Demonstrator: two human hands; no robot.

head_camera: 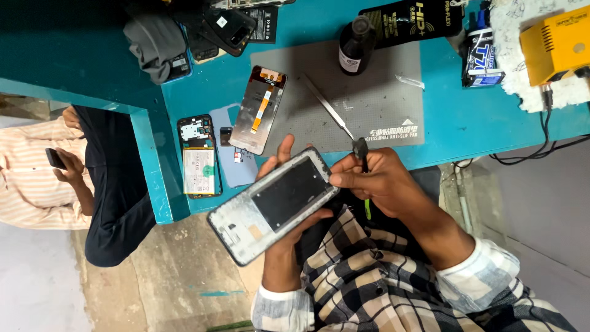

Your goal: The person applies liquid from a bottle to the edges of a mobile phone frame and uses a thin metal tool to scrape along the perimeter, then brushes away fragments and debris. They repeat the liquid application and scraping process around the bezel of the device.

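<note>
We've got the phone frame point(273, 205) held up over our lap, just off the near edge of the teal worktop point(455, 117). Our left hand point(284, 203) has its grip wrapped round the frame from underneath, fingers showing along the top edge. Our right hand point(375, 181) has its grip pinched on a small black tool with a green handle point(364, 161), the tip right at the frame's upper right corner (can't tell if it's actually touching).

On the worktop there's a grey mat point(381, 104) with tweezers point(326, 106) and a dark bottle point(356, 46) on it. A loose screen panel point(260, 109) lies at the mat's left edge, and an opened phone with its battery showing point(199, 157) sits further left. Yellow box point(556, 43) far right. Another person in a striped shirt point(27, 178) sits off to the left holding a phone.
</note>
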